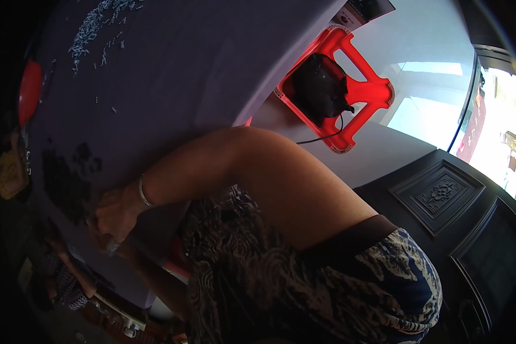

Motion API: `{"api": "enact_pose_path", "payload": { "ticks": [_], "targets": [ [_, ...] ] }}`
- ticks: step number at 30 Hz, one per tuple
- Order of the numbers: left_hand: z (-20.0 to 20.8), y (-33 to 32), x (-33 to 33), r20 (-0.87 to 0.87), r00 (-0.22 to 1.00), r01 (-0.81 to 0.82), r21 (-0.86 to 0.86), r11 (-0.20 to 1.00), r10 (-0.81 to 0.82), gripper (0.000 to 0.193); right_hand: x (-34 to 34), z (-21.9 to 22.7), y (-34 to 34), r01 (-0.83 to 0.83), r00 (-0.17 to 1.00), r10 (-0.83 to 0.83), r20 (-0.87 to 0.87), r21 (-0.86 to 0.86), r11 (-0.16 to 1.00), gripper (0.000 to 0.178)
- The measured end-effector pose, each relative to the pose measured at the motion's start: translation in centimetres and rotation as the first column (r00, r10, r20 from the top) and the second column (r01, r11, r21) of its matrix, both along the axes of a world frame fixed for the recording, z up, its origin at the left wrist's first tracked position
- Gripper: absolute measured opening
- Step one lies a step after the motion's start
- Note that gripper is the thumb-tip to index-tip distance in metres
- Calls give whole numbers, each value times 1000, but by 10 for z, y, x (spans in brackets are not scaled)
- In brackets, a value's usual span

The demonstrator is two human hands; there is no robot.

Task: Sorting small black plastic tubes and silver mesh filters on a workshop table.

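Observation:
My right hand (116,215), with a silvery bracelet (145,194) at the wrist, is over the dark tabletop (178,63). Its fingers are bent and closed around something I cannot make out. Just below and touching it is my left hand (102,239), mostly covered by the right, so its grip does not show. A small pale, shiny bit (113,247) glints between the hands, too blurred to name. Beside the hands lies a spread of small dark pieces (66,180) on the cloth.
Many small silvery pieces (89,34) lie heaped at the top left, near a red bowl-like thing (30,92). Two other people (69,275) (11,172) are along the left. A red stool (370,92) holds a black bag (318,86). A dark panelled door (441,195) stands right.

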State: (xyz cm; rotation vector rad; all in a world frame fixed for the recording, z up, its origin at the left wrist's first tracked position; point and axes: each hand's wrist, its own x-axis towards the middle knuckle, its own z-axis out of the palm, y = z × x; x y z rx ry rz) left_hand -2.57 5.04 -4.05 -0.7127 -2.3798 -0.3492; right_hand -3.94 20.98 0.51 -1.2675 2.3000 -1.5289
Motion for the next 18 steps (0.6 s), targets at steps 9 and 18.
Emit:
{"api": "enact_pose_path", "payload": {
  "ticks": [9,18],
  "targets": [
    [-19,27,-11,-48,996,80,75,994,-76,23,4,-2,-1,104,995,-104,-4,-40,994,26],
    [-34,50,-26,-121,986,132,138,982,-116,21,-7,-8,-7,191,979,-199,-33,-164,968,23]
  ]
}}
